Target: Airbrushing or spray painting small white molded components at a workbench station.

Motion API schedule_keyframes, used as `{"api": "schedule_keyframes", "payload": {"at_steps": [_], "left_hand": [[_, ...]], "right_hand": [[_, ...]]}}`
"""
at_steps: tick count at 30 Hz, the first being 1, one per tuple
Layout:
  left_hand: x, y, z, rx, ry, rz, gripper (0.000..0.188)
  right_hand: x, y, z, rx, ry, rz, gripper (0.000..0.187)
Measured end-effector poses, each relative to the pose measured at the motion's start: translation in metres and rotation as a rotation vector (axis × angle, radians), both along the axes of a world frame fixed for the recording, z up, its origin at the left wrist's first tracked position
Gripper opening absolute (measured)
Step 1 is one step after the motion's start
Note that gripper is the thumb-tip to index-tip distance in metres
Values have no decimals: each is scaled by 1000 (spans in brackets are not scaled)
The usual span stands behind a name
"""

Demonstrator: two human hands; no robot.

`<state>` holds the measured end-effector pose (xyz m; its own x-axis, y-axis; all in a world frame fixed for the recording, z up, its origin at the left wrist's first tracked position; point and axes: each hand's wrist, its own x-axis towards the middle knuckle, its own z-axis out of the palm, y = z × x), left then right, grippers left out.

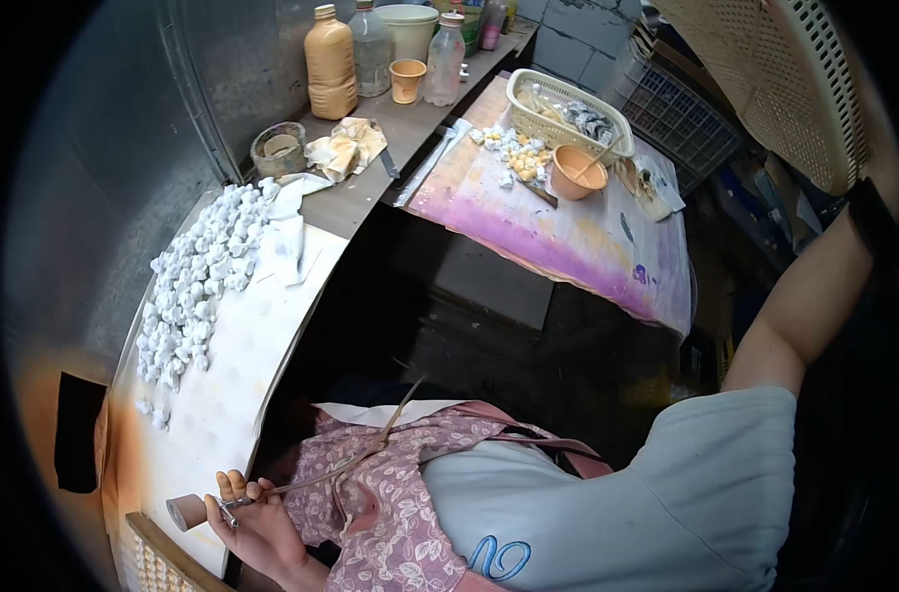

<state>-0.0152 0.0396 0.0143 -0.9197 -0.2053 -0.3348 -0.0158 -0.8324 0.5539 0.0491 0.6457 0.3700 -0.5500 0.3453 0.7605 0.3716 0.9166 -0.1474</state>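
Fingers (236, 481) around the airbrush (237, 502)

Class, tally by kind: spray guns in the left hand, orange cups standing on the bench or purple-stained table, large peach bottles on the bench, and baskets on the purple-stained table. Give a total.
Spray gun in the left hand: 1
Orange cups (bench, table): 2
Peach bottle: 1
Cream basket: 1
Total: 5
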Motion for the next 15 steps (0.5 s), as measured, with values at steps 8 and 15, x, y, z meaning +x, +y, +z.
{"api": "schedule_keyframes", "payload": {"at_steps": [8,15], "left_hand": [[-3,1,2,-32,-26,-1,32],[-2,7,3,-20,33,28,29]], "right_hand": [[-14,26,-146,82,-259,-474,40],[-2,82,-321,-75,-388,-460,27]]}}
